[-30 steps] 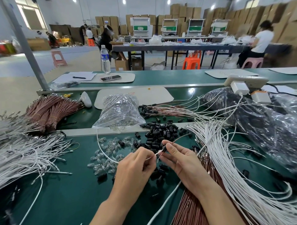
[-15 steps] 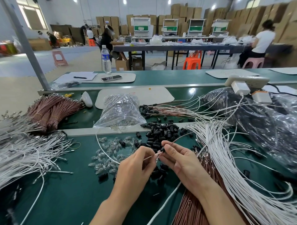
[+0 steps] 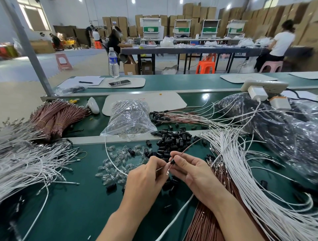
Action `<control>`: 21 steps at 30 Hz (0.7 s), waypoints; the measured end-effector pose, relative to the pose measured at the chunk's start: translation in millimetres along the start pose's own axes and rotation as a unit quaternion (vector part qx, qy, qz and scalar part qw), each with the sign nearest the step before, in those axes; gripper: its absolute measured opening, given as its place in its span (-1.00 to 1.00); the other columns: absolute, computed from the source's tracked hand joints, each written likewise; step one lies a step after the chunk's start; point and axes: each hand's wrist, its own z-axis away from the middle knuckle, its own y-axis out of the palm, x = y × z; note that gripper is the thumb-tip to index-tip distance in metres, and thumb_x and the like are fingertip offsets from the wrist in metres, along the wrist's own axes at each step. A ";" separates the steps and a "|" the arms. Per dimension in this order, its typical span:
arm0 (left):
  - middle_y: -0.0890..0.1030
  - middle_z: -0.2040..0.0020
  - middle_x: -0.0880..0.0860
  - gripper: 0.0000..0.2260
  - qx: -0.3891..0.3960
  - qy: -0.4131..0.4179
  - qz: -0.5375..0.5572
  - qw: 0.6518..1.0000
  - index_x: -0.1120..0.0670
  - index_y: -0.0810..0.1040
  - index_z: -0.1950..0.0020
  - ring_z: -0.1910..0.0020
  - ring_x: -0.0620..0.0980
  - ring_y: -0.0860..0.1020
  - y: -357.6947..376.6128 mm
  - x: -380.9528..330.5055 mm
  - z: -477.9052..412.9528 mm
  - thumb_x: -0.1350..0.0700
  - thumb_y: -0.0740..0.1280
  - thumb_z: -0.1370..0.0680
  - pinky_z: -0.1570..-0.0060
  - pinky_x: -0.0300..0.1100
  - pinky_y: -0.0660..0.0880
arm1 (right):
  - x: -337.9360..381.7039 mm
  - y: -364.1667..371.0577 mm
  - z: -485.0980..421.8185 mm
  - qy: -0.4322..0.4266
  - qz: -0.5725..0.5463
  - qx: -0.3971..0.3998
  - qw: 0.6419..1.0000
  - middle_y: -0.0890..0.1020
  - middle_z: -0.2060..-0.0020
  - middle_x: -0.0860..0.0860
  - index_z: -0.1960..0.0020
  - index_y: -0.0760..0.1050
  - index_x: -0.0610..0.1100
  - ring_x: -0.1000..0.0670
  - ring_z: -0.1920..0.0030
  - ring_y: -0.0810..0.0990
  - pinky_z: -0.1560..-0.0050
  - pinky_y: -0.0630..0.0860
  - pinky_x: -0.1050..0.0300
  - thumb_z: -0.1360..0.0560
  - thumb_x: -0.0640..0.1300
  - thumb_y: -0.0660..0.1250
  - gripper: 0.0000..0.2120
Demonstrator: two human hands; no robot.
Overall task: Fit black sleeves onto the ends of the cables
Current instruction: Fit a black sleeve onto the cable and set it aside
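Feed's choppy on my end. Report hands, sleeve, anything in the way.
Left hand pinching white cable end. Right hand pinching black sleeve on brown cable. Nothing between the hands; loose sleeves piled just beyond.

Bright, even light comes from ceiling lamps (image 3: 133,1) and a window (image 3: 34,19) far left. Soft shadows lie under the left hand (image 3: 146,178) and right hand (image 3: 194,173). Glare spots the bench (image 3: 205,97). Edges bow and blur.
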 end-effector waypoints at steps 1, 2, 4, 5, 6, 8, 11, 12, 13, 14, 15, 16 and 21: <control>0.54 0.38 -0.16 -0.80 -0.002 -0.001 0.002 1.000 0.01 0.49 0.08 0.46 -0.17 0.47 0.5 -0.1 0.3 -0.08 0.24 -0.62 0.49 -0.19 0.45 | -0.2 0.8 0.1 0.002 -0.005 0.000 1.000 0.71 0.07 -0.12 -0.06 0.73 -0.19 -0.02 0.08 0.72 0.02 0.64 0.17 -0.45 -0.21 0.45 -0.80; 0.53 0.39 -0.15 -0.80 -0.004 -0.001 0.003 1.000 0.01 0.48 0.09 0.47 -0.16 0.47 1.2 -0.2 0.7 -0.08 0.25 -0.62 0.49 -0.18 0.45 | -0.2 1.5 0.3 0.005 -0.010 0.001 1.000 0.71 0.07 -0.12 -0.04 0.73 -0.19 -0.02 0.09 0.72 0.03 0.64 0.18 -0.44 -0.21 0.45 -0.80; 0.54 0.39 -0.13 -0.82 -0.007 -0.003 0.002 1.000 -0.01 0.45 0.09 0.47 -0.16 0.48 2.4 -0.8 0.9 -0.08 0.25 -0.61 0.50 -0.16 0.46 | -0.2 3.2 1.4 0.011 -0.021 0.003 1.000 0.71 0.09 -0.13 -0.01 0.74 -0.19 -0.01 0.12 0.72 0.05 0.64 0.19 -0.43 -0.22 0.45 -0.82; 0.54 0.39 -0.13 -0.84 -0.006 -0.004 0.004 1.000 -0.02 0.44 0.09 0.47 -0.15 0.48 2.9 -0.8 1.1 -0.07 0.26 -0.61 0.50 -0.16 0.47 | -0.1 4.0 2.1 0.015 -0.026 0.004 1.000 0.71 0.10 -0.13 0.01 0.74 -0.19 -0.01 0.12 0.72 0.07 0.64 0.19 -0.43 -0.23 0.45 -0.83; 0.54 0.39 -0.13 -0.85 -0.005 -0.006 0.007 1.000 -0.04 0.42 0.08 0.46 -0.15 0.49 3.1 -0.7 1.5 -0.07 0.28 -0.60 0.50 -0.16 0.47 | 0.2 4.6 2.8 0.019 -0.033 0.005 0.999 0.71 0.10 -0.14 0.02 0.74 -0.19 -0.02 0.13 0.72 0.08 0.65 0.19 -0.42 -0.24 0.45 -0.84; 0.55 0.38 -0.13 -0.84 -0.001 -0.010 0.017 1.000 -0.07 0.38 0.07 0.44 -0.15 0.49 2.3 -0.9 2.4 -0.03 0.36 -0.57 0.48 -0.19 0.46 | 1.0 5.4 4.2 0.028 -0.050 0.008 0.998 0.71 0.11 -0.15 0.04 0.73 -0.22 -0.04 0.14 0.73 0.09 0.66 0.17 -0.40 -0.26 0.45 -0.84; 0.55 0.35 -0.14 -0.82 0.004 -0.012 0.039 0.999 -0.09 0.36 0.05 0.40 -0.14 0.50 1.6 -2.1 3.1 0.03 0.39 -0.55 0.42 -0.24 0.43 | 1.6 6.5 5.4 0.038 -0.069 0.012 0.997 0.70 0.11 -0.16 0.02 0.70 -0.26 -0.05 0.13 0.72 0.05 0.68 0.13 -0.40 -0.29 0.43 -0.83; 0.55 0.34 -0.15 -0.83 0.008 -0.014 0.052 0.999 -0.09 0.37 0.05 0.39 -0.14 0.50 1.4 -2.8 3.4 0.02 0.37 -0.57 0.40 -0.24 0.43 | 2.0 7.0 5.8 0.041 -0.073 0.014 0.996 0.70 0.11 -0.16 0.00 0.67 -0.27 -0.05 0.13 0.72 0.02 0.69 0.12 -0.41 -0.29 0.43 -0.82; 0.54 0.34 -0.16 -0.86 0.013 -0.016 0.065 0.998 -0.08 0.38 0.05 0.38 -0.14 0.50 1.5 -3.3 3.6 -0.01 0.35 -0.58 0.40 -0.26 0.43 | 2.2 7.5 6.2 0.042 -0.075 0.015 0.996 0.70 0.12 -0.16 -0.02 0.65 -0.28 -0.05 0.13 0.72 -0.01 0.69 0.11 -0.41 -0.29 0.42 -0.81; 0.54 0.33 -0.16 -0.88 0.018 -0.020 0.075 0.997 -0.07 0.40 0.05 0.37 -0.14 0.50 1.8 -3.6 3.8 -0.03 0.32 -0.59 0.39 -0.27 0.42 | 2.7 7.8 6.5 0.042 -0.077 0.017 0.996 0.69 0.12 -0.16 -0.03 0.63 -0.29 -0.05 0.13 0.72 -0.02 0.68 0.11 -0.42 -0.30 0.41 -0.81; 0.54 0.33 -0.16 -0.89 0.021 -0.025 0.080 0.996 -0.07 0.40 0.05 0.36 -0.14 0.50 2.1 -3.6 4.0 -0.03 0.31 -0.59 0.38 -0.27 0.42 | 3.2 8.2 6.7 0.042 -0.079 0.017 0.996 0.69 0.12 -0.17 -0.03 0.62 -0.29 -0.05 0.13 0.72 -0.01 0.68 0.11 -0.42 -0.31 0.40 -0.81; 0.54 0.34 -0.15 -0.90 0.022 -0.031 0.083 0.996 -0.07 0.41 0.05 0.35 -0.13 0.51 2.4 -3.5 4.5 -0.02 0.32 -0.58 0.36 -0.26 0.43 | 3.6 8.7 7.1 0.043 -0.081 0.016 0.996 0.69 0.12 -0.17 -0.02 0.62 -0.29 -0.05 0.14 0.72 0.01 0.69 0.12 -0.42 -0.31 0.40 -0.82; 0.58 0.32 -0.14 -0.91 0.041 -0.050 0.097 0.993 -0.15 0.36 0.03 0.30 -0.14 0.55 1.1 -1.9 5.0 -0.08 0.26 -0.54 0.31 -0.29 0.44 | 3.3 9.3 7.5 0.043 -0.081 0.008 0.996 0.70 0.13 -0.19 0.11 0.72 -0.24 -0.06 0.15 0.74 0.12 0.67 0.15 -0.39 -0.32 0.41 -0.87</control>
